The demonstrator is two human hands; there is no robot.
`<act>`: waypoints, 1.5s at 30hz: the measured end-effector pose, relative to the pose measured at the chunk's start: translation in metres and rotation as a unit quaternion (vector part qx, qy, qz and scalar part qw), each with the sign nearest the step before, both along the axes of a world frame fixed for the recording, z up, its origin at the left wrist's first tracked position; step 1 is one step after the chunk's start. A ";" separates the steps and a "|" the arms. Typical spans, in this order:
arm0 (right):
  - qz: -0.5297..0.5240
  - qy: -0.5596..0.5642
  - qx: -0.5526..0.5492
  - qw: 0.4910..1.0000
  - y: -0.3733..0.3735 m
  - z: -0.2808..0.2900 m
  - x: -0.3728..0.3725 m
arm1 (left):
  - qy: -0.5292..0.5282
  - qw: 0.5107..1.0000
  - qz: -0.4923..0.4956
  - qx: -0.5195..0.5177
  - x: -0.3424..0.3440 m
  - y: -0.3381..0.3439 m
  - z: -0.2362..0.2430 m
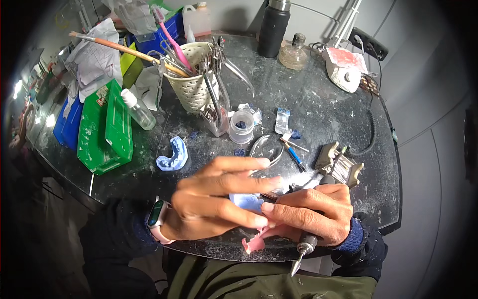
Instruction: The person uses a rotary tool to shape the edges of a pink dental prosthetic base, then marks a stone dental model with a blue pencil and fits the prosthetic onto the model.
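The black bench (318,114) has a rounded outline, its edges bowed by the lens, and its top is scuffed, scratched and smeared with whitish dust. Behind it rises a pale grey wall (239,17), lightly shadowed and crossed by a dark line at the upper right. A black power strip (368,43) sits there, beside slim white rods slanting upward. Smooth grey panels (418,169) with thin dark seams fill the right side. Strong white light pools on the bench's middle; bright spots (51,120) glare among blurred clutter at far left. The outer rim falls into blackness.
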State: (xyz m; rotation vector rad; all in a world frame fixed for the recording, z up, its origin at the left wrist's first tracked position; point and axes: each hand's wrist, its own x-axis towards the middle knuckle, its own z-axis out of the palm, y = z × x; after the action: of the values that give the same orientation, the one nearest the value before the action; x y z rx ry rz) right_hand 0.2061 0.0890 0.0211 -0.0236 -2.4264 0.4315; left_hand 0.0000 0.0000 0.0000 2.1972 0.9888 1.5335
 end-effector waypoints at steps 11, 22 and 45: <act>-0.045 0.027 0.009 0.999 0.003 -0.002 -0.001 | 0.164 0.965 0.120 -0.167 -0.011 0.016 0.014; -0.069 -0.033 -0.032 0.997 -0.003 0.006 0.001 | 0.292 0.897 0.088 -0.320 0.000 -0.003 0.013; -0.181 0.003 0.008 0.983 0.006 -0.002 -0.008 | 0.294 0.896 0.188 -0.276 0.008 -0.013 0.000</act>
State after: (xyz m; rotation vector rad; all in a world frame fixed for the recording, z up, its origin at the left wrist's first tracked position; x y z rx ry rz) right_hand 0.1977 0.0953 0.0192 -0.4485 -2.3523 0.2438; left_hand 0.0082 -0.0134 -0.0004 2.1275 1.8476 0.5328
